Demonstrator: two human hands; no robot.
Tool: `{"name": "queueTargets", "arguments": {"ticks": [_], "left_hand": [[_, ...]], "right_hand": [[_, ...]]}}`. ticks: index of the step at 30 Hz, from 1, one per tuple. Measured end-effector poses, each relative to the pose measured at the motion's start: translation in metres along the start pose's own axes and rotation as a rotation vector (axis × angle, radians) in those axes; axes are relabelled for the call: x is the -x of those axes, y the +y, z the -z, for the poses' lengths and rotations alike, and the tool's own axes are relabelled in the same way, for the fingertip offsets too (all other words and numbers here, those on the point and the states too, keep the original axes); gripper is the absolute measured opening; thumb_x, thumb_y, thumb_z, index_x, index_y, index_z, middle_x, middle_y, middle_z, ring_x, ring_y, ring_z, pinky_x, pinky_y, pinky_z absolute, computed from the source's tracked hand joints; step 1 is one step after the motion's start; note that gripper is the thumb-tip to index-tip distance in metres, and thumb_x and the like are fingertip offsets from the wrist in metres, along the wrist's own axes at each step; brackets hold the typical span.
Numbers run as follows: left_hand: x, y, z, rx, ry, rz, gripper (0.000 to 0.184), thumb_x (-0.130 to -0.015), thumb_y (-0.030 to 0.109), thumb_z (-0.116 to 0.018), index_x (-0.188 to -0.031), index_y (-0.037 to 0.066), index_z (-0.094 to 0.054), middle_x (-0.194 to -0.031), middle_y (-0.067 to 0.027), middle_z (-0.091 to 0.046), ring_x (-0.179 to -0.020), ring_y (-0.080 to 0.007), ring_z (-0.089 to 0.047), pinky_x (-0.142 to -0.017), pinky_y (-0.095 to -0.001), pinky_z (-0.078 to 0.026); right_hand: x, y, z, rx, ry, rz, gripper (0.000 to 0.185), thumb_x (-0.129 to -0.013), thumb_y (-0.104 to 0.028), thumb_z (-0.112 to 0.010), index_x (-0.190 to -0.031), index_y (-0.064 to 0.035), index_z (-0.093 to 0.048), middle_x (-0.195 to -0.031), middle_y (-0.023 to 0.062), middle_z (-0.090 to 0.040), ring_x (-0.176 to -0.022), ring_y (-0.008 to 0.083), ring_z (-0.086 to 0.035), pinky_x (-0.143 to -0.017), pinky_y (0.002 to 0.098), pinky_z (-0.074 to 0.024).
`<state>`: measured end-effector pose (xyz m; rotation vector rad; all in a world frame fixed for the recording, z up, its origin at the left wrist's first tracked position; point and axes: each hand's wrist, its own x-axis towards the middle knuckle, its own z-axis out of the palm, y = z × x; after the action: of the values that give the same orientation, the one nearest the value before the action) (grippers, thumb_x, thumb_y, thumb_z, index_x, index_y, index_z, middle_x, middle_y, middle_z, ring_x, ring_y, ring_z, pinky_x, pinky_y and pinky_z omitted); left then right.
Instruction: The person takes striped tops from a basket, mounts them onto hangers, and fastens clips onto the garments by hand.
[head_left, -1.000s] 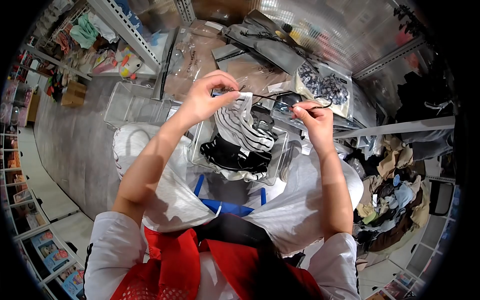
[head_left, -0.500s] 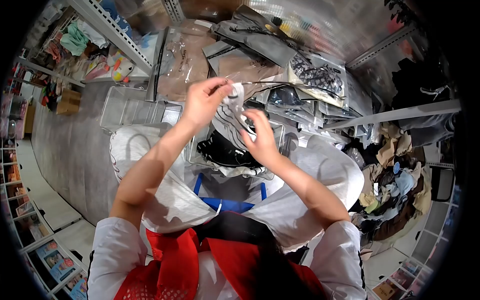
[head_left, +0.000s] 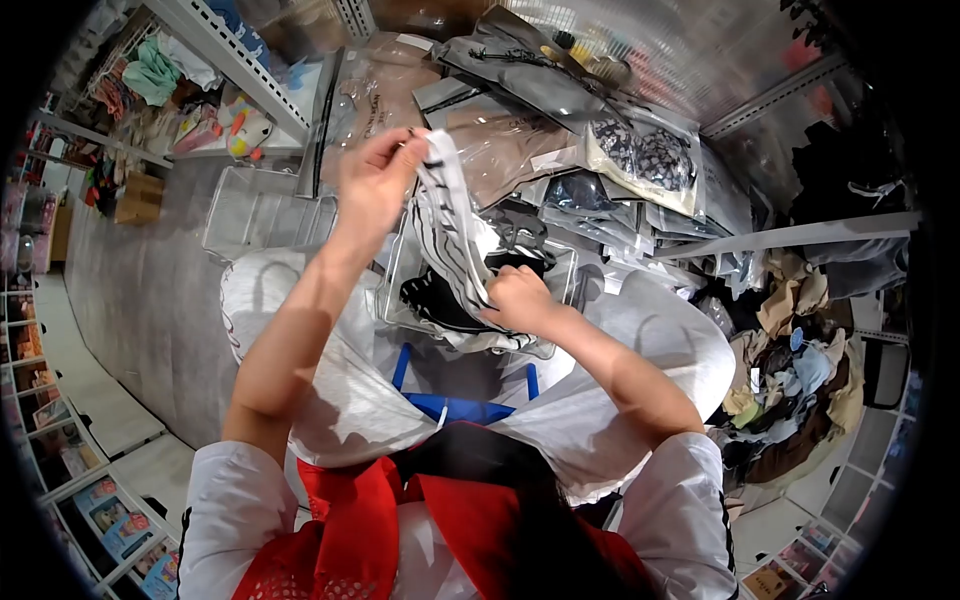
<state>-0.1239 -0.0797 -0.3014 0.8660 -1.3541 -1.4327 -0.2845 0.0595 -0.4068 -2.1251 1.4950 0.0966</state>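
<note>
A white garment with black stripes [head_left: 446, 215] is stretched between my hands; its exact kind I cannot make out. My left hand [head_left: 378, 178] pinches its white band at the upper end. Lower down, my right hand [head_left: 522, 299] is closed on the other end, fingers curled into the cloth. Just beneath is a clear plastic bin [head_left: 398, 268] between my knees. Black clothing [head_left: 440, 306] with white marks lies in it, partly covered by the striped cloth.
Clear bags of folded clothes [head_left: 500, 140] are piled ahead. Another clear bin [head_left: 262, 215] stands to the left on the grey floor. A heap of mixed clothes [head_left: 790, 385] lies at right, below a shelf rail [head_left: 790, 236]. A blue stool part [head_left: 458, 409] shows between my legs.
My left hand has moved up and left, pulling the striped garment longer. My right hand has dropped and closed on its lower end. The thin dark strand beside my left hand no longer shows.
</note>
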Motion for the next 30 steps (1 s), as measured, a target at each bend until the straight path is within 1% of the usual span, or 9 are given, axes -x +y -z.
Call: {"name": "queueTargets", "arguments": {"ticks": [2, 8, 12, 16, 19, 22, 23, 27, 30], "left_hand": [[-0.011, 0.003, 0.017, -0.05, 0.058, -0.078, 0.017, -0.083, 0.01, -0.059, -0.095, -0.002, -0.061, -0.084, -0.0011, -0.061, -0.074, -0.0058, -0.053, -0.069, -0.0179, -0.042], [-0.031, 0.024, 0.054, -0.028, 0.214, -0.179, 0.021, -0.083, 0.014, -0.06, -0.096, -0.002, -0.06, -0.085, -0.0001, -0.059, -0.077, -0.0054, -0.052, -0.07, -0.0179, -0.04], [-0.04, 0.021, 0.074, -0.064, 0.253, -0.242, 0.023, -0.084, 0.015, -0.06, -0.098, -0.002, -0.059, -0.088, -0.0005, -0.059, -0.079, -0.0057, -0.052, -0.072, -0.0183, -0.04], [-0.044, 0.014, 0.079, -0.06, 0.23, -0.243, 0.023, -0.084, 0.015, -0.059, -0.098, -0.003, -0.058, -0.089, -0.0011, -0.058, -0.08, -0.0062, -0.051, -0.073, -0.0189, -0.04], [-0.041, 0.011, 0.072, -0.066, 0.194, -0.223, 0.021, -0.086, 0.014, -0.056, -0.098, -0.003, -0.058, -0.09, -0.0012, -0.058, -0.081, -0.0063, -0.051, -0.074, -0.019, -0.039], [-0.039, 0.01, 0.063, -0.045, 0.104, -0.22, 0.021, -0.087, 0.014, -0.054, -0.099, -0.003, -0.057, -0.09, -0.0013, -0.058, -0.082, -0.0062, -0.05, -0.075, -0.0189, -0.038], [-0.035, 0.011, 0.058, -0.037, 0.064, -0.222, 0.021, -0.087, 0.013, -0.053, -0.099, -0.003, -0.057, -0.089, -0.0012, -0.057, -0.081, -0.0061, -0.049, -0.075, -0.0192, -0.037], [-0.033, 0.005, 0.053, -0.045, -0.006, -0.219, 0.02, -0.088, 0.013, -0.052, -0.098, -0.004, -0.057, -0.087, 0.0004, -0.056, -0.077, -0.0054, -0.047, -0.072, -0.0191, -0.037], [-0.031, 0.005, 0.052, -0.096, -0.067, -0.215, 0.019, -0.088, 0.012, -0.052, -0.099, -0.003, -0.057, -0.085, 0.0012, -0.055, -0.076, -0.0049, -0.046, -0.07, -0.0185, -0.036]], "right_hand": [[0.007, 0.005, 0.004, 0.044, -0.204, -0.065, 0.026, -0.068, -0.03, -0.064, -0.079, -0.0059, -0.065, -0.081, 0.0092, -0.063, -0.09, 0.0246, -0.056, -0.076, 0.037, -0.0395], [0.044, 0.037, 0.026, 0.206, -0.262, -0.364, 0.02, -0.066, -0.016, -0.064, -0.082, -0.0031, -0.061, -0.079, 0.0116, -0.061, -0.079, 0.0271, -0.058, -0.073, 0.039, -0.0424], [0.063, 0.064, 0.056, 0.286, 0.762, -0.355, 0.017, -0.059, 0.003, -0.054, -0.074, -0.0047, -0.056, -0.073, 0.0083, -0.056, -0.075, 0.0264, -0.055, -0.066, 0.0356, -0.0418], [0.078, 0.061, 0.101, 0.243, 1.43, -0.14, 0.028, -0.06, 0.004, -0.067, -0.081, -0.0024, -0.05, -0.077, 0.009, -0.049, -0.062, 0.0227, -0.046, -0.055, 0.0318, -0.0404], [0.097, 0.059, 0.118, 0.008, 1.482, -0.439, 0.025, -0.071, -0.013, -0.07, -0.081, -0.0021, -0.05, -0.073, 0.0062, -0.048, -0.062, 0.0119, -0.045, -0.05, 0.0245, -0.036], [0.113, 0.08, 0.121, -0.919, 1.319, -0.53, 0.014, -0.082, -0.012, -0.058, -0.086, -0.0006, -0.051, -0.063, -0.0005, -0.053, -0.054, 0.0045, -0.042, -0.05, 0.0188, -0.0334], [0.116, 0.083, 0.12, -1.102, 1.275, -0.487, 0.015, -0.087, -0.014, -0.051, -0.095, -0.0015, -0.052, -0.079, 0.005, -0.059, -0.066, 0.0093, -0.053, -0.059, 0.0216, -0.0426], [0.117, 0.077, 0.125, -1.677, 1.178, -0.148, 0.026, -0.09, -0.014, -0.042, -0.112, -0.0005, -0.044, -0.115, 0.0171, -0.051, -0.102, 0.0253, -0.053, -0.088, 0.0344, -0.0439], [0.116, 0.07, 0.131, -1.774, 1.141, 0.122, 0.035, -0.09, -0.015, -0.043, -0.121, -0.0007, -0.038, -0.125, 0.0199, -0.043, -0.105, 0.0266, -0.051, -0.089, 0.0341, -0.0434]]}}
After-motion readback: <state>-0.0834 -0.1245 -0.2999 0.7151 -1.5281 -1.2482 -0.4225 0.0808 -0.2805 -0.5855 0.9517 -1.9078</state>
